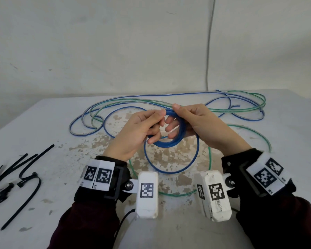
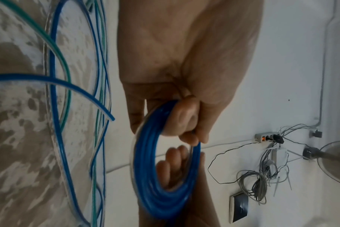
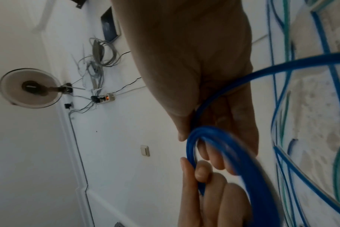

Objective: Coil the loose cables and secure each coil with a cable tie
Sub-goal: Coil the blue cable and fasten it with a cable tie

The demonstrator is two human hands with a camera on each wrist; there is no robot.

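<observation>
A small blue cable coil (image 1: 171, 135) of several turns hangs above the table between both hands. My left hand (image 1: 142, 128) pinches the coil's top with thumb and fingers; the left wrist view shows its fingers curled round the blue coil (image 2: 165, 169). My right hand (image 1: 188, 119) grips the same top from the other side, and a wider blue loop (image 1: 169, 168) trails below it. In the right wrist view the blue coil (image 3: 223, 153) passes under its fingers. More loose blue cable (image 1: 169, 95) and a green cable (image 1: 241, 109) sprawl over the far table. Black cable ties (image 1: 25, 169) lie at the left.
The worn white table (image 1: 52, 123) meets a pale wall behind. A grey cord (image 1: 209, 51) runs down the wall at right. The green cable (image 1: 178, 193) also loops near my wrists. The wrist views show a power strip (image 2: 262, 136) and bundled grey wires.
</observation>
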